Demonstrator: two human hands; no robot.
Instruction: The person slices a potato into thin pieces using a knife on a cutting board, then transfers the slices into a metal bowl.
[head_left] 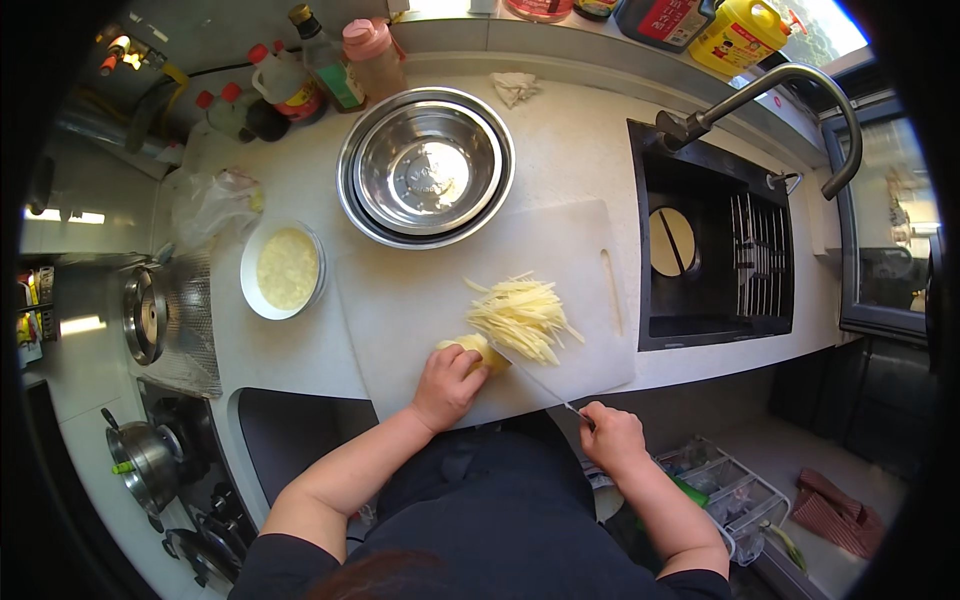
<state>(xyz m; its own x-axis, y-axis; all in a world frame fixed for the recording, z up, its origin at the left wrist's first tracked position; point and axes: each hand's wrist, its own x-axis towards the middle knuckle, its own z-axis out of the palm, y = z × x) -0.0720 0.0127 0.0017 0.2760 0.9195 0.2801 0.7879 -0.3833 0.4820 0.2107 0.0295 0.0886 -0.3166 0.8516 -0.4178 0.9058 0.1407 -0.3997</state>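
Knife (537, 378) — its handle gripped in the right hand (613, 437) — met the pale yellow chunk (470, 343) under the left hand's (448, 388) curled fingers on the white cutting board (400, 300), beside heaped strips (522, 312), steel bowls (376, 165) standing beyond.

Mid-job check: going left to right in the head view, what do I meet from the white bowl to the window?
White bowl → left hand → pile of pale yellow shreds → right hand → black sink → window.
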